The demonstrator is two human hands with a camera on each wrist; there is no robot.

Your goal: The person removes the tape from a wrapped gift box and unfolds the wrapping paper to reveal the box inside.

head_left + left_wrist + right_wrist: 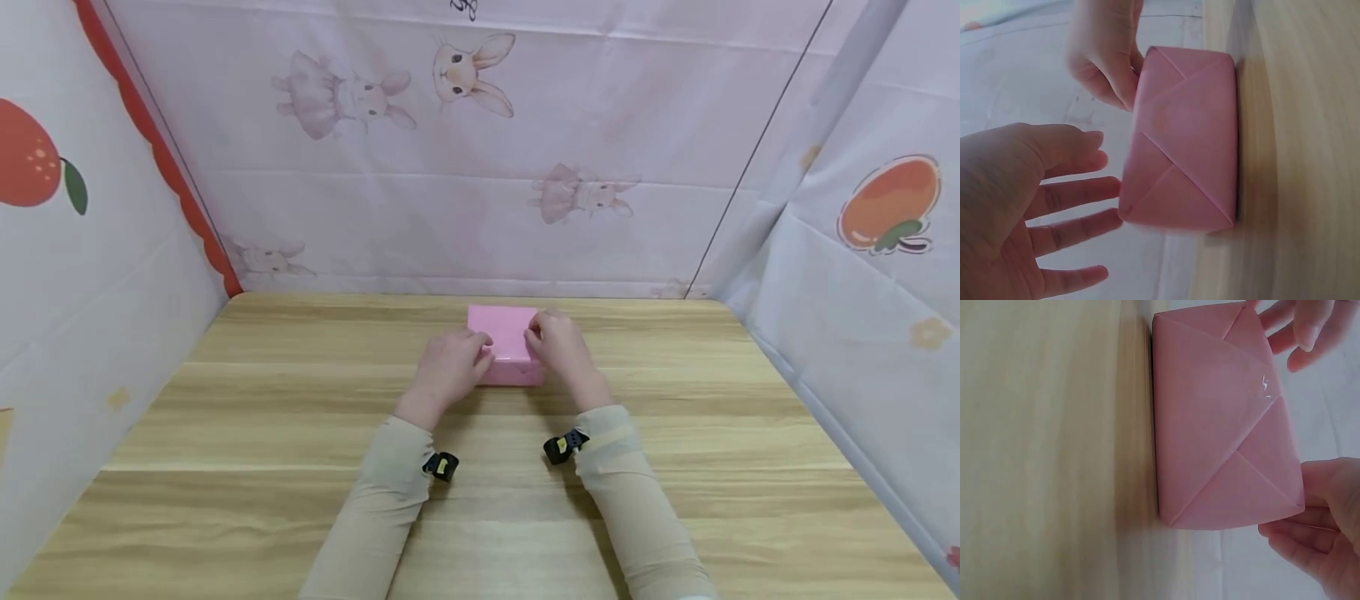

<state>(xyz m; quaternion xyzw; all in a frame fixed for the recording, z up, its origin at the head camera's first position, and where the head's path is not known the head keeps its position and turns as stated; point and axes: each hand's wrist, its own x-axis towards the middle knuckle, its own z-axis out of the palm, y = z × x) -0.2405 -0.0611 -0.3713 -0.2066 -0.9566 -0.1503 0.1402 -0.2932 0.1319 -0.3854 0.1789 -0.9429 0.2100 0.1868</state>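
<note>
A box wrapped in pink paper sits on the wooden table, its folded, creased end flap facing the wrist cameras. My left hand is over its left side; in the left wrist view the fingers are spread and fairly straight, tips right at the top edge. On the other side, my right hand is at the right edge of the top, fingers loosely bent. From the right wrist, its thumb is near the box's top corner and the other fingers reach past that end.
The wooden table runs back to a pale curtain with printed rabbits, close behind the box. Printed cloth walls stand on the left and right. A small black camera is strapped to each wrist.
</note>
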